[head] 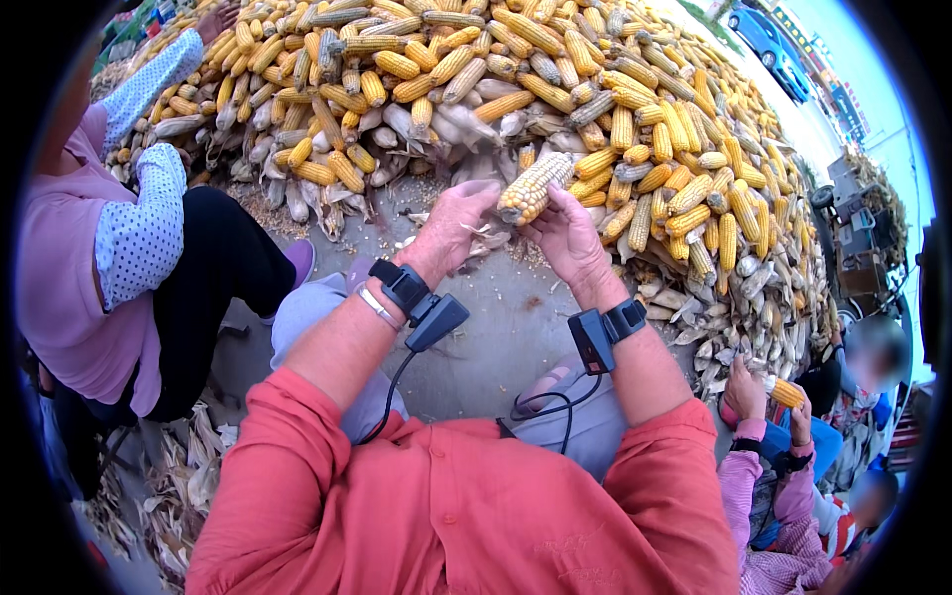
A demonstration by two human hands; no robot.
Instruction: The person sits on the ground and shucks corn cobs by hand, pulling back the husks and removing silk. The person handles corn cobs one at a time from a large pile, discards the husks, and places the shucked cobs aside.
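A husked ear of corn (537, 189), yellow with paler kernels along one side, lies slantwise between my hands. My right hand (569, 227) holds it, the fingers under the ear and the thumb on its upper side. On the other side my left hand (457, 223) is at the ear's lower left end, fingers bent; bits of pale husk hang by its palm, and whether it grips the ear I cannot tell. Past both hands rises a big heap of husked yellow ears (520, 33), with ears still in pale husks (401, 123) along its lower edge.
At left sits a person in a pink top (74, 216), one arm towards the heap. At lower right a person's hands (747, 390) hold another ear (787, 393). Loose kernels and husk scraps lie on the grey ground (476, 335); a pile of husks (182, 483) is at lower left.
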